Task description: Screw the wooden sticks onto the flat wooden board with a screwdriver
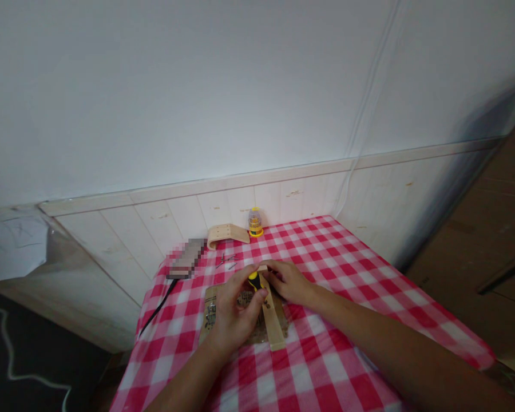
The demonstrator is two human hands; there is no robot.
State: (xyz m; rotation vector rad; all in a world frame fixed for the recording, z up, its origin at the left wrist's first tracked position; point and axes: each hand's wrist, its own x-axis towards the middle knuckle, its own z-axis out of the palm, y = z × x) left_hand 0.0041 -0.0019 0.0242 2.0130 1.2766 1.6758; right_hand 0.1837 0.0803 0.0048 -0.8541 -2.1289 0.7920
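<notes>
My left hand (236, 312) is closed around a yellow-and-black screwdriver (254, 280), its thumb and fingers on the handle. The tool's tip is hidden. Just to the right, my right hand (289, 281) grips the far end of a pale wooden strip (275, 330), with fingers curled over it. The strip runs toward me and has small dark marks partway along. Beneath it and my left hand lies a brown printed packet (209, 315) with a shiny clear part. Several small metal screws (227, 261) lie beyond my hands.
A bent wooden piece (228, 233) with holes stands near the wall, beside a clear container with yellow cap and base (255, 223). At the left, a blurred-out flat object (187, 258) has a black cable (158, 309). A red-and-white checked cloth (339, 366) covers the table.
</notes>
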